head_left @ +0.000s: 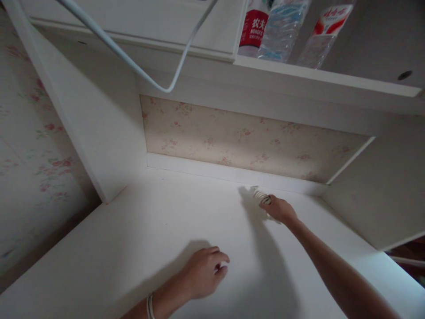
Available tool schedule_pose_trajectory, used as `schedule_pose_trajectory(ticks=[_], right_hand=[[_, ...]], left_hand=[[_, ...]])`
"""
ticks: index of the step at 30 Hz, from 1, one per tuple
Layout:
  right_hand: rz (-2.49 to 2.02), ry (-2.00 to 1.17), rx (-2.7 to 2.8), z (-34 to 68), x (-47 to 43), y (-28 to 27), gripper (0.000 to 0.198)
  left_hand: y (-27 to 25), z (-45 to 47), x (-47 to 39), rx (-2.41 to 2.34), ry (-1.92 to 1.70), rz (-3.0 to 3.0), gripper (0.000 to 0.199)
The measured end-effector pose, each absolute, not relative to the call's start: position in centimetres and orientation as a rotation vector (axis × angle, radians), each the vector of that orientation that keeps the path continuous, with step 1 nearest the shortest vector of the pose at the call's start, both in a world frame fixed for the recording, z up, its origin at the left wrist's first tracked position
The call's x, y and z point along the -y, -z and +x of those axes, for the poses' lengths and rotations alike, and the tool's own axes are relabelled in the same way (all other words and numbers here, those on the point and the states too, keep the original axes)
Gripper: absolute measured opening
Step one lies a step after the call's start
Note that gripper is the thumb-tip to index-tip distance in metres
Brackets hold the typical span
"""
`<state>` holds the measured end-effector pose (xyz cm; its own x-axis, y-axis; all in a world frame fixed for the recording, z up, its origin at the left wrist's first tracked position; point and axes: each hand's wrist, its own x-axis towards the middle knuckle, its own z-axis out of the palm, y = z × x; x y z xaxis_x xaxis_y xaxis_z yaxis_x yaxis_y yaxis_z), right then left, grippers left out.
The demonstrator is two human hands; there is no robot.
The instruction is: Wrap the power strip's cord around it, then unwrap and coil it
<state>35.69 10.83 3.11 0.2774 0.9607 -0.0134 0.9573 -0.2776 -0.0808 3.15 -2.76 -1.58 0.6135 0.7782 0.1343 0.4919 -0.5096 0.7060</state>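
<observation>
My right hand [281, 209] reaches to the back of the white desktop [186, 199]. Its fingers are closed on a small cream-coloured coiled thing [260, 196] with ringed turns and a dark line. Thin pale ends show beyond the hand on two sides; I cannot make out its exact kind. My left hand [207, 271] hovers low over the front of the desktop, fingers loosely curled, with a gap between thumb and forefinger and nothing in it. A pale band circles the left wrist.
A white cable [133, 64] hangs in a loop in front of the upper cabinet [139, 33]. Several plastic bottles [282, 31] stand on the open shelf [325, 79] above. White side panels [96, 106] flank the desk, and flowered wallpaper [229, 137] shows behind.
</observation>
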Motion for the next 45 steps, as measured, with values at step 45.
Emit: schedule_pose_trajectory(ticks=[45], right_hand=[[-1.094,-0.943,1.202,14.3,0.3,1.6,0.041]], left_hand=[[0.8,2.4,0.8,-0.875,-1.188,0.95,0.047]])
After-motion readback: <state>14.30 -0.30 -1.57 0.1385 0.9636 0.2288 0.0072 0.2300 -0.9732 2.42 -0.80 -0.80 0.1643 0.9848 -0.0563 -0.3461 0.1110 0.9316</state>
